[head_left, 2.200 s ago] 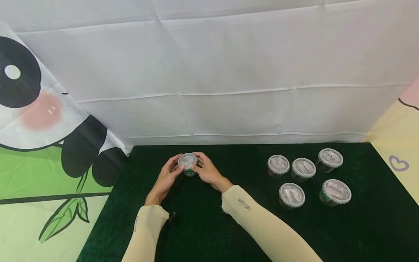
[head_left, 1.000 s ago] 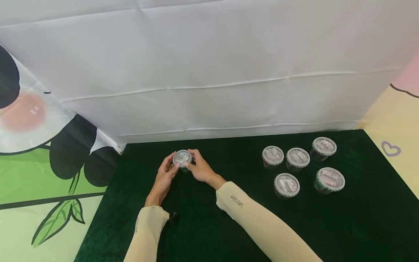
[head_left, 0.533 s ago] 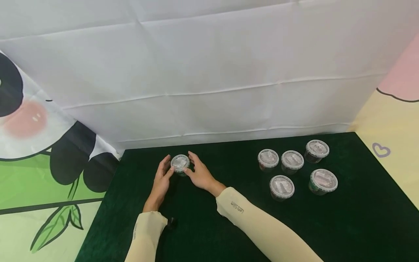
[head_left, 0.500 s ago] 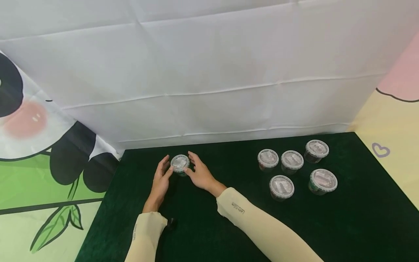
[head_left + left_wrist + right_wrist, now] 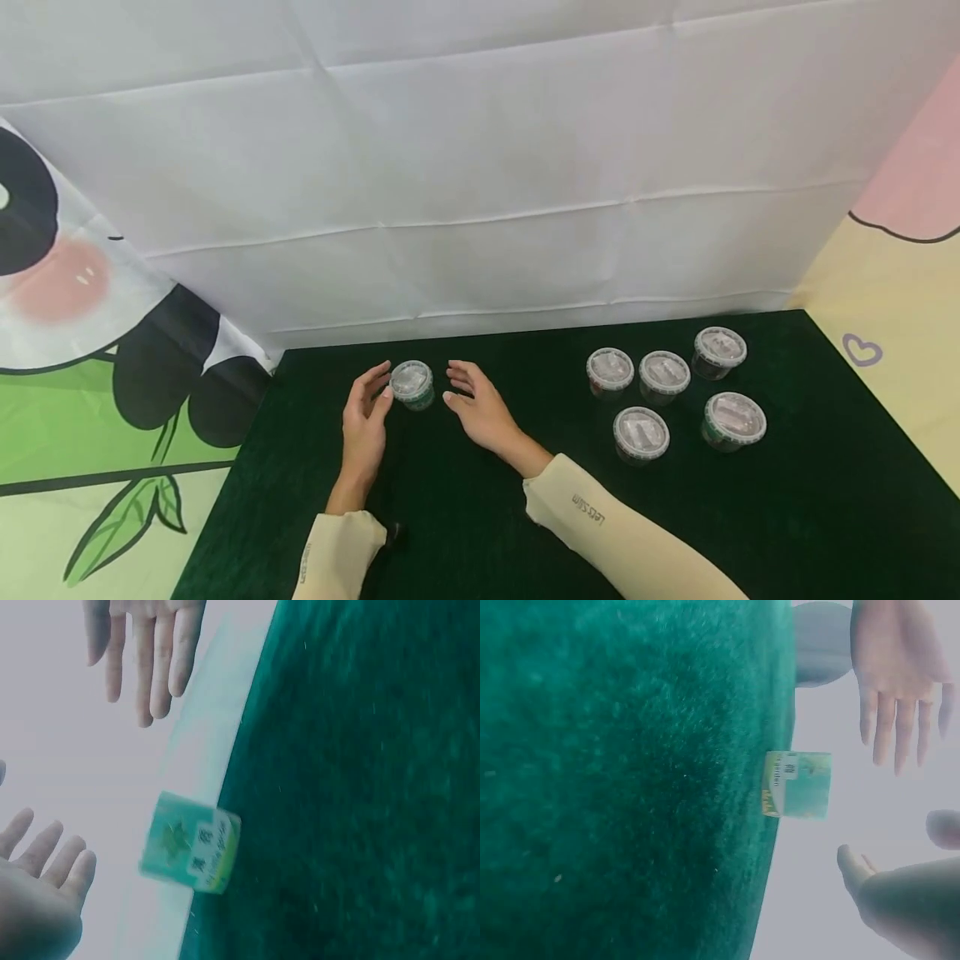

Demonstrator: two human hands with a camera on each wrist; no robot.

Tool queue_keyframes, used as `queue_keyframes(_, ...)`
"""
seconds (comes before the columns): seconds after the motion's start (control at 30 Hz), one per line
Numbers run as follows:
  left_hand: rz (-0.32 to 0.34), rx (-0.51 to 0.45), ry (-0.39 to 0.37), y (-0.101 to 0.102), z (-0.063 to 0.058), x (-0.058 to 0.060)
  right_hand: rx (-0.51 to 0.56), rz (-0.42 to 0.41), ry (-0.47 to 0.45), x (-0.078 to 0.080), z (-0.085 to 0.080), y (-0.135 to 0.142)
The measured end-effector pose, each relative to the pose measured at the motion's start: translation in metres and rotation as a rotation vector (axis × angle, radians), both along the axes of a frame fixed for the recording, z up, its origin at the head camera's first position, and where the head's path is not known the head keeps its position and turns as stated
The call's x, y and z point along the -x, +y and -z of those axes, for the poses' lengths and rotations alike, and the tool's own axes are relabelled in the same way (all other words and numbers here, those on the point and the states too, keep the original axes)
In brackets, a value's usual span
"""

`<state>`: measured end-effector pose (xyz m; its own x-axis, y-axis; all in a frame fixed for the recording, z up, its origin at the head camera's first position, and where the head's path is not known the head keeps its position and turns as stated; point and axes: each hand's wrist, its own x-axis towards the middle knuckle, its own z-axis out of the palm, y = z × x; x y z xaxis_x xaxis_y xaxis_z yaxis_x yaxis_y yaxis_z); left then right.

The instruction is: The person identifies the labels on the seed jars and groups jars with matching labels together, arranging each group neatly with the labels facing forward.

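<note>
A small round plastic tub point(image 5: 412, 385) with a clear lid stands upright on the dark green cloth point(image 5: 465, 533), toward the back left. Its printed label with green and yellow shows on the tub point(image 5: 187, 841) in the left wrist view, and again on the tub point(image 5: 801, 784) in the right wrist view. My left hand point(image 5: 364, 429) is beside its left side, fingers relaxed, fingertips right at the lid's edge. To its right, my right hand point(image 5: 487, 414) stands apart from it with loosely bent fingers and holds nothing.
Several similar lidded tubs stand on the right: a back-right tub point(image 5: 718, 352), a front-right tub point(image 5: 733, 421), a front tub point(image 5: 641, 434), and two more at the left and middle of the group. A white cloth wall point(image 5: 480, 183) rises behind the table.
Both hands were around the tub, thumbs at its lid; they have loosened, and the right hand has drawn away to the right. The tub now stands between them. The head view has shifted slightly.
</note>
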<state>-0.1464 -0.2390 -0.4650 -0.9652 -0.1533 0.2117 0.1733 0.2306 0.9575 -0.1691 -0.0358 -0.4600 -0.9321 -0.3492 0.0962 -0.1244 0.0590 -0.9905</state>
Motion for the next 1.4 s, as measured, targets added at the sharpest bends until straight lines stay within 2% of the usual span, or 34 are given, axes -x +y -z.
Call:
queue_keyframes(0.2,0.108,-0.024,0.028,0.019,-0.003,-0.01,0.016,0.029,-0.006,-0.013,-0.005,0.019)
queue_keyframes(0.67,0.31,-0.026,-0.078,0.059,0.004,-0.021,0.065,0.089,-0.036,-0.035,-0.017,0.063)
queue_keyframes(0.9,0.352,-0.029,-0.147,0.075,0.009,-0.026,0.049,0.095,-0.069,-0.044,-0.019,0.082)
queue_keyframes(1.23,0.41,-0.007,-0.175,0.087,0.01,-0.029,0.01,0.101,-0.083,-0.057,-0.022,0.106)
queue_keyframes(1.4,0.467,0.007,-0.182,0.092,0.011,-0.029,-0.008,0.122,-0.095,-0.062,-0.025,0.121)
